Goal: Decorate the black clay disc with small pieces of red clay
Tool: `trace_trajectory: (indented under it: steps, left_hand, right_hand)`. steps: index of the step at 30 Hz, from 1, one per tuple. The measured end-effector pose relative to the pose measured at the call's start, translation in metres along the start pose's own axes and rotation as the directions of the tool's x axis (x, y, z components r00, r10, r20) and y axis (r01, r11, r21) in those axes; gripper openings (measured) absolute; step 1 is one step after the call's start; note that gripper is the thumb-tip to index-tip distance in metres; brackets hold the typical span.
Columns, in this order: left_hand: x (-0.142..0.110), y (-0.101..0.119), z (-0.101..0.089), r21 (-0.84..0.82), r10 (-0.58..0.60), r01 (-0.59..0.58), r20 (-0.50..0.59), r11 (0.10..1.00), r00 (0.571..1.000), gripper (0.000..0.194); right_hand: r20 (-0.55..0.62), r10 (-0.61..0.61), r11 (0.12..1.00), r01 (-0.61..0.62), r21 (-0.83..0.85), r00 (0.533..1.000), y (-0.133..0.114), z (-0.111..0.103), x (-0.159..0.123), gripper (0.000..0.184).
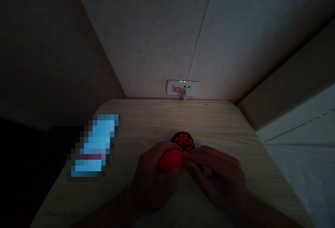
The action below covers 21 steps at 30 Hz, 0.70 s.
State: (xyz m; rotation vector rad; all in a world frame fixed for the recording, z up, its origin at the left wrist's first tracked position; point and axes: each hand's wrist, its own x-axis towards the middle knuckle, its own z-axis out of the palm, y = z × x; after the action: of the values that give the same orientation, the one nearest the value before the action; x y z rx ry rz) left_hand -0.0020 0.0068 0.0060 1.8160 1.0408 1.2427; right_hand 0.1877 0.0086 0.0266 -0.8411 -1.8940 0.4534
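Observation:
My left hand (157, 175) is wrapped round a bright red, rounded lump (170, 160), soft-looking like modelling clay. Its thumb lies along the near side and its fingers along the far side. At the lump's right edge my right hand (220, 175) has its thumb and index fingertips pressed together in a pinch. Whatever sits between those fingertips is too small and dark to make out. Just beyond both hands lies a round black dish (173, 138) with several small red pieces (186, 140) in it. The hands partly cover its near edge.
All this is on a pale wooden table (146, 120) with rounded far corners. A blurred-out lit screen (98, 144) lies on the left. Against the far wall is a socket plate (193, 88) with a plug (184, 93) in it. The light is dim.

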Motion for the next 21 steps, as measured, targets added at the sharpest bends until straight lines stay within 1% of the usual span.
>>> trace_trajectory:
  steps: [4, 7, 11, 14, 17, 21]
  left_hand:
    - [0.0014, 0.0009, 0.0009, 0.090, 0.098, -0.094, -0.040, 0.991, 0.994, 0.031]
    - [0.0016, 0.0020, 0.0016, 0.137, 0.147, -0.139, -0.052, 0.981, 0.988, 0.031]
    - [-0.0006, 0.0022, 0.0043, 0.176, 0.167, -0.160, -0.026, 0.971, 0.986, 0.030]
    - [-0.0026, 0.0014, 0.0060, 0.188, 0.180, -0.172, -0.025, 0.967, 0.983, 0.033]
    - [-0.0033, 0.0012, 0.0056, 0.201, 0.197, -0.187, -0.032, 0.962, 0.980, 0.033]
    - [-0.0046, 0.0005, 0.0040, 0.216, 0.185, -0.182, 0.004, 0.959, 0.983, 0.032]
  right_hand:
    - [0.006, 0.012, 1.000, -0.012, 0.014, 1.000, 0.0003, 0.0006, 0.0000, 0.021]
    - [0.011, 0.006, 1.000, -0.006, 0.010, 1.000, 0.0010, 0.0008, -0.0019, 0.024]
    - [0.047, 0.031, 0.999, -0.032, 0.030, 0.998, 0.0012, 0.0008, -0.0048, 0.023]
    - [0.056, 0.049, 0.997, -0.052, 0.048, 0.997, -0.0004, 0.0016, -0.0044, 0.019]
    - [0.030, 0.074, 0.997, -0.075, 0.034, 0.997, -0.0031, 0.0032, -0.0023, 0.015]
    - [-0.006, 0.131, 0.991, -0.131, 0.015, 0.991, -0.0063, 0.0051, 0.0013, 0.009]
